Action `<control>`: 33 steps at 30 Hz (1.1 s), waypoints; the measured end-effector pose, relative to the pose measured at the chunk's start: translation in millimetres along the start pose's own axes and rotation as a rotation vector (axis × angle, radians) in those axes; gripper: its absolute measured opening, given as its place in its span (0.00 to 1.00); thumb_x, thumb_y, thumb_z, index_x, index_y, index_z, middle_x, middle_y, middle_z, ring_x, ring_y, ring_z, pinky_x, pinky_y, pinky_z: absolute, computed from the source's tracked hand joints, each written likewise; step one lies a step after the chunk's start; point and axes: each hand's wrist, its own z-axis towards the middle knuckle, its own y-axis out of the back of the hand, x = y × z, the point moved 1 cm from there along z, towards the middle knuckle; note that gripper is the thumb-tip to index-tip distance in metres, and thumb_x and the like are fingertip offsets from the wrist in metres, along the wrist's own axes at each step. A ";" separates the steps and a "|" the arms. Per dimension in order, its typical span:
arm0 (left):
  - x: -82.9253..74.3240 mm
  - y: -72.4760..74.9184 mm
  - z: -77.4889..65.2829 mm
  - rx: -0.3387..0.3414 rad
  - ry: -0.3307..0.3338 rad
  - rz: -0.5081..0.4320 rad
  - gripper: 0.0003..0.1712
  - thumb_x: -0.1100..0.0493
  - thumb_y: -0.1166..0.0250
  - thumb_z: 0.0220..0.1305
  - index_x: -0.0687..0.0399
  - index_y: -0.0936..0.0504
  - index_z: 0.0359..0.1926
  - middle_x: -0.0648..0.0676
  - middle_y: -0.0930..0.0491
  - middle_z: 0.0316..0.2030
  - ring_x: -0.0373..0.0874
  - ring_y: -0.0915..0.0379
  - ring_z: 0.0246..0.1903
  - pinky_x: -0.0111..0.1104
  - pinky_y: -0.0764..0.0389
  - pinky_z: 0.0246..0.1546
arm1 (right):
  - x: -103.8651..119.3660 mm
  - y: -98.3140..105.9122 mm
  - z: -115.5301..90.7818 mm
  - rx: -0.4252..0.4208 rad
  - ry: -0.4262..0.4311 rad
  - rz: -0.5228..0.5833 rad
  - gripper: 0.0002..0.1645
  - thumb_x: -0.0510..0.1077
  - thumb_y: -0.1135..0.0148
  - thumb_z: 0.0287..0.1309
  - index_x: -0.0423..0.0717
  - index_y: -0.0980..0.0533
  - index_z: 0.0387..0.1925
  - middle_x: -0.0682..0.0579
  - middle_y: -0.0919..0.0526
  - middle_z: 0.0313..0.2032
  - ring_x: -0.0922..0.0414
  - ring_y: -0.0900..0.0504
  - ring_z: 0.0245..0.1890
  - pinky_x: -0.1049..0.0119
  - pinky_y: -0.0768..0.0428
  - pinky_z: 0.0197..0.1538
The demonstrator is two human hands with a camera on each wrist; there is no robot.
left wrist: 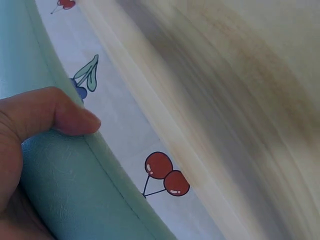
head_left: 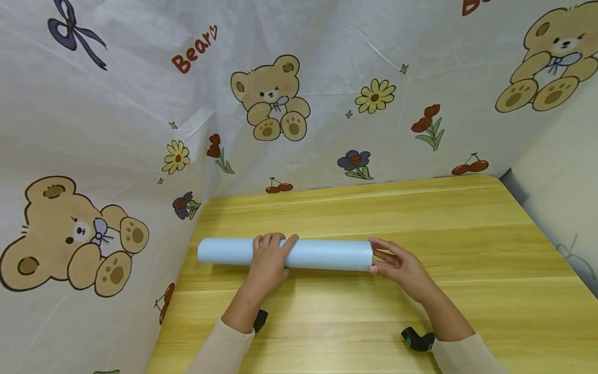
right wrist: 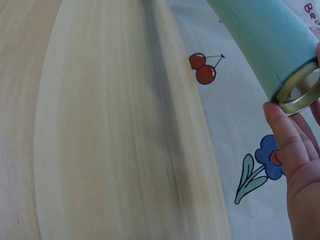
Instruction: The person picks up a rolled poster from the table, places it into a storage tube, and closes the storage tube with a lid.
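A long light blue tube (head_left: 331, 254) is held level across the table, its left end past my left hand. My left hand (head_left: 268, 259) grips it left of its middle, fingers over the top; in the left wrist view the thumb (left wrist: 60, 110) presses along its side, beside a seam. At the tube's right end, my right hand (head_left: 401, 265) holds the rim between thumb and fingertips. The right wrist view shows that end as a gold-coloured ring (right wrist: 300, 102) around a hollow opening, with fingers around it.
The wood-grain table (head_left: 336, 317) lies under the tube. A white curtain (head_left: 327, 47) printed with bears, flowers and cherries hangs behind and at the left. Black devices (head_left: 417, 340) sit at both wrists. A pale cord (head_left: 574, 254) lies beyond the table's right edge.
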 end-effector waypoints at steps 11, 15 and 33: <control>-0.7 0.4 -1.5 -0.035 -0.004 0.023 0.50 0.58 0.16 0.43 0.38 0.28 0.69 0.58 0.25 0.57 0.58 0.31 0.60 0.55 0.37 0.63 | -11.9 -8.2 -2.3 -0.025 0.066 0.098 0.42 0.33 0.33 0.62 0.36 0.40 0.74 0.68 0.29 0.66 0.71 0.21 0.60 0.69 0.17 0.54; -0.8 1.3 -1.4 -0.034 -0.001 0.024 0.51 0.58 0.15 0.43 0.38 0.28 0.69 0.58 0.25 0.57 0.58 0.31 0.60 0.55 0.37 0.62 | -15.3 -8.9 -1.4 -0.035 0.088 0.114 0.41 0.32 0.34 0.62 0.35 0.39 0.74 0.67 0.28 0.65 0.70 0.20 0.60 0.70 0.17 0.54; -2.0 3.9 -4.7 -0.012 0.023 -0.005 0.51 0.57 0.16 0.45 0.38 0.30 0.70 0.58 0.25 0.58 0.59 0.31 0.60 0.56 0.36 0.62 | -4.0 -20.5 8.4 -0.027 0.113 0.082 0.39 0.34 0.40 0.69 0.36 0.45 0.75 0.38 0.40 0.72 0.72 0.25 0.63 0.74 0.19 0.57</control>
